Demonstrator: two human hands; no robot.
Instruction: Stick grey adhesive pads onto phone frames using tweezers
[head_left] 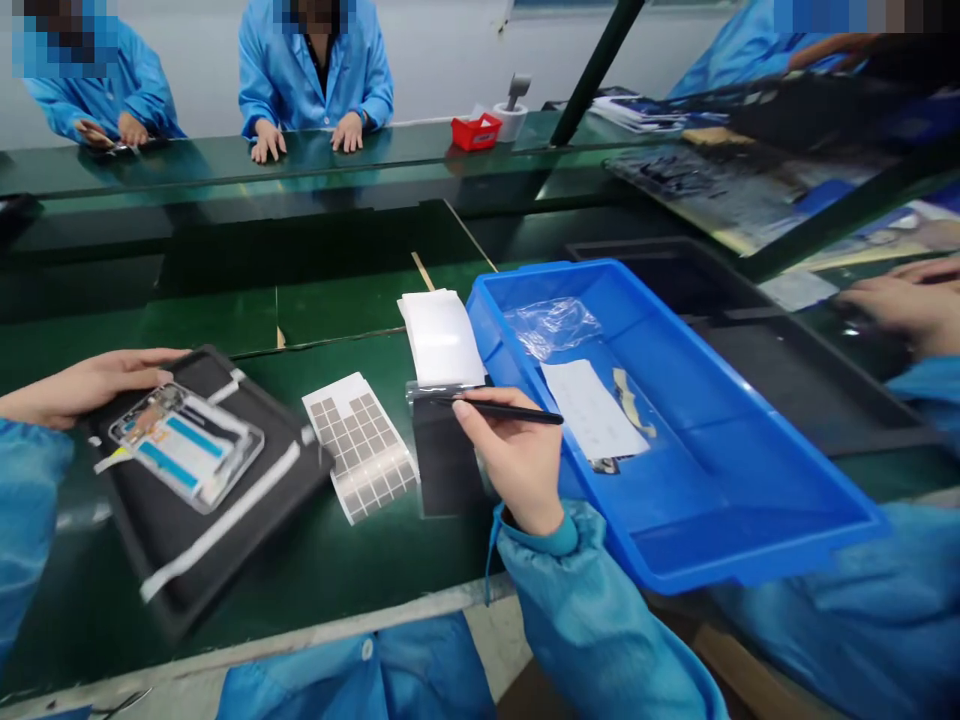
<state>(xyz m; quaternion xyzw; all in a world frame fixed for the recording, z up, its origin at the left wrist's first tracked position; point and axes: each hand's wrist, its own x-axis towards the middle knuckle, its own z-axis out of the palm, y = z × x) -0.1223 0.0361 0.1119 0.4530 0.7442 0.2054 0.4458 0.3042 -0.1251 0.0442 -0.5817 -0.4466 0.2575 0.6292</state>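
Observation:
My left hand [90,385] lies on the far edge of a black jig tray [225,520], fingers stretched out flat beside a phone frame [187,445] with blue strips that rests on the tray. My right hand [514,460] is closed around black tweezers [499,408], whose tips point left at a dark sheet [444,460] under a clear strip. A sheet of small grey square stickers [360,445] lies between the two hands. A stack of white sheets [442,335] sits just beyond the tweezers.
A blue plastic bin [720,480] at my right holds a paper slip, a plastic bag and scraps. Beyond it is a black tray [787,360] and a co-worker's hand [907,305]. Across the green bench sit two people in blue coats, near a red box [475,131].

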